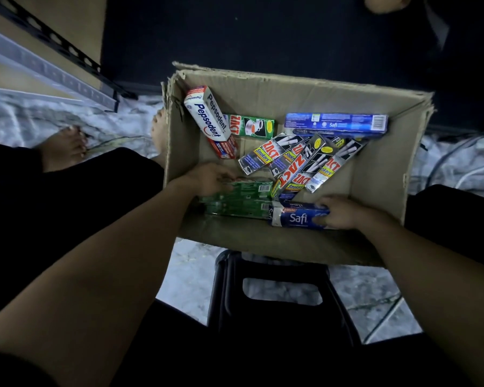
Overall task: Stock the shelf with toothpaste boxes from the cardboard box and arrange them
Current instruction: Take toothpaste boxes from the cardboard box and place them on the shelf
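Arms both reach down into the cardboard box (pixel 375 169). I see left hand (pixel 210 180) curl its fingers over green boxes (pixel 241 199); right hand (pixel 344 212) grips a blue Safi box (pixel 299 216). Others read Pepsodent (pixel 210 120), Zact Smokers (pixel 259 157).

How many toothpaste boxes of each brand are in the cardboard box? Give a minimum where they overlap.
Pepsodent: 1
Green Zact: 1
Zact Smokers: at least 4
Safi: at least 2
Unreadable green boxes: at least 2
Total: at least 10
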`<state>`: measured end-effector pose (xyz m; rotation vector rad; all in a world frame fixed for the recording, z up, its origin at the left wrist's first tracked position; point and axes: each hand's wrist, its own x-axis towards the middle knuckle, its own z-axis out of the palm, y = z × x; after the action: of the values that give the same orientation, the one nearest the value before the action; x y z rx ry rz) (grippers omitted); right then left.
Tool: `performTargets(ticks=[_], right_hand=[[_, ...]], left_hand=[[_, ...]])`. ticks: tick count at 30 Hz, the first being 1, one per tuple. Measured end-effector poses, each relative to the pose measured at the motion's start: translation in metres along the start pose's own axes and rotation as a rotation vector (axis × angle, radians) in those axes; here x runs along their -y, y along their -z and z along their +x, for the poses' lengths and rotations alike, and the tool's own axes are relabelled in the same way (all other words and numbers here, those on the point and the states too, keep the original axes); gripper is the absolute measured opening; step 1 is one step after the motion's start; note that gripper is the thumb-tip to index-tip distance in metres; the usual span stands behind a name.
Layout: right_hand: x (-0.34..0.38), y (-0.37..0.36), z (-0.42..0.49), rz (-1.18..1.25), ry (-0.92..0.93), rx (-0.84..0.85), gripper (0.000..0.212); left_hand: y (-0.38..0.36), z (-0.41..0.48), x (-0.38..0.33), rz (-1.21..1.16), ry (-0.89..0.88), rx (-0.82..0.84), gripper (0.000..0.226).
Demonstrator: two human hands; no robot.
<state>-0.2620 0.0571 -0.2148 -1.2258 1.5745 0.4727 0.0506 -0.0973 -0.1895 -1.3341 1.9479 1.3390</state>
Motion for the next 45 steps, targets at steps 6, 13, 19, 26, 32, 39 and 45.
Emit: performTargets(ticks=[6, 13, 19, 26, 32, 39, 45], right_hand=[[-0.006, 0.003, -0.013, 0.029, 0.072, -0.055, 0.053], [0.004, 0.01, -0.038, 0.071, 0.08, -0.078, 0.057], [0.017, 0.012, -0.075, 0.079, 0.092, -0.239, 0.049], [0.036, 0.043, -0.156, 0.122, 0.203, -0.493, 0.047], [0.054, 0.091, -0.246, 0.168, 0.364, -0.802, 0.044], [0.101, 0.147, -0.355, 0.277, 0.552, -1.052, 0.041], [0.152, 0.185, -0.429, 0.393, 0.745, -1.12, 0.036]], left_hand=[[-0.002, -0.012, 0.0, -0.03, 0.037, 0.025, 0.056], [-0.016, -0.037, -0.01, -0.025, -0.005, -0.148, 0.04], [-0.018, -0.07, -0.033, -0.037, -0.006, -0.281, 0.035], [0.014, -0.128, -0.076, 0.045, -0.122, -0.515, 0.032], [0.071, -0.206, -0.119, -0.068, -0.347, -0.746, 0.028], [0.133, -0.315, -0.17, -0.015, -0.508, -0.994, 0.028], [0.177, -0.404, -0.189, -0.05, -0.621, -1.18, 0.028]])
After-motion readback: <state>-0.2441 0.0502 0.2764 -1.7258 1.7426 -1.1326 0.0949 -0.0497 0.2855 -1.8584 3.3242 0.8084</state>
